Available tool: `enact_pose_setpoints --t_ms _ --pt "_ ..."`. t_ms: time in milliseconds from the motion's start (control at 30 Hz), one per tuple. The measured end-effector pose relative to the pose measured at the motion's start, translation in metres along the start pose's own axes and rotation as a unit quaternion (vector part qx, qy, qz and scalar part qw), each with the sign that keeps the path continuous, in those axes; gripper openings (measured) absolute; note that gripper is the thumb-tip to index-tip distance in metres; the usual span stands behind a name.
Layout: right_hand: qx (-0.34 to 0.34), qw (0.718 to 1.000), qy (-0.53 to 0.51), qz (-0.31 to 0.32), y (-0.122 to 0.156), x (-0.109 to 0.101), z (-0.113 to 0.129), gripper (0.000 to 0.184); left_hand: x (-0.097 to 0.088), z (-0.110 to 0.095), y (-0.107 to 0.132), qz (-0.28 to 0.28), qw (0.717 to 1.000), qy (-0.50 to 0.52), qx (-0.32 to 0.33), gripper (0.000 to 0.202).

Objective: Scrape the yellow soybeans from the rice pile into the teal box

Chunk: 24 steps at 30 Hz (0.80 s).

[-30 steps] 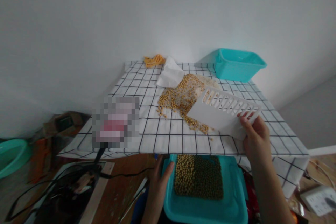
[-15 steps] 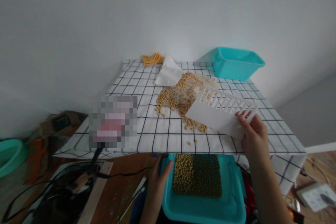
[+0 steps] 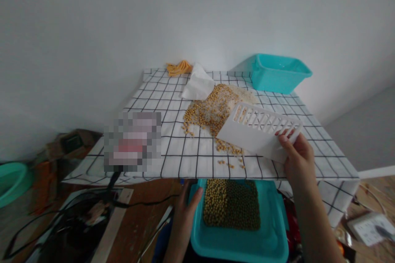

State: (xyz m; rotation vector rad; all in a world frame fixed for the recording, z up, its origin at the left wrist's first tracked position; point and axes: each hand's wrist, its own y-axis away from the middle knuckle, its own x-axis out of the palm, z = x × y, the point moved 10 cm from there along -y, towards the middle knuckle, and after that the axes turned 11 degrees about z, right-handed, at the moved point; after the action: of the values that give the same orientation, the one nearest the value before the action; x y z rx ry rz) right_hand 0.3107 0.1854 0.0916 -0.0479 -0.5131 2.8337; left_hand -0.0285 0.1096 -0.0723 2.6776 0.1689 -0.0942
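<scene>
I've got the right hand [image 3: 299, 156] pinching the white slotted sheet [image 3: 247, 136] by its right end, and the sheet reaches out leftward from the fingers above the checked cloth [image 3: 185, 158]. Long axis left to right, right end slightly nearer, slots along the far edge, left end pointing into the yellow beans [image 3: 202, 114]! Left hand [image 3: 185, 211]: thumb apart, against the teal bin [image 3: 237, 241]; its grip I can't tell.
</scene>
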Motion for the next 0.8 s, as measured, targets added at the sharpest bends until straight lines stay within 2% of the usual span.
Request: enact_pose_setpoints --t_ms 233,433,533,633,800 --pt "0.003 1.000 0.000 0.016 0.000 0.002 -0.001 0.011 -0.001 0.010 -0.007 0.001 1.000 0.000 0.009 0.053" --pt "0.005 1.000 0.002 0.019 0.000 0.002 -0.002 0.011 0.004 0.003 -0.004 0.019 1.000 0.005 0.000 0.063" --pt "0.010 1.000 -0.006 0.026 0.000 0.003 -0.002 0.011 0.006 -0.002 -0.003 0.024 1.000 0.008 0.003 0.058" --pt "0.009 1.000 -0.009 0.020 0.001 0.002 -0.001 0.011 0.003 -0.004 -0.003 0.006 1.000 0.007 0.022 0.052" --pt "0.009 1.000 -0.002 -0.005 0.000 -0.001 -0.001 0.013 0.003 -0.003 -0.004 0.020 1.000 0.011 0.021 0.055"
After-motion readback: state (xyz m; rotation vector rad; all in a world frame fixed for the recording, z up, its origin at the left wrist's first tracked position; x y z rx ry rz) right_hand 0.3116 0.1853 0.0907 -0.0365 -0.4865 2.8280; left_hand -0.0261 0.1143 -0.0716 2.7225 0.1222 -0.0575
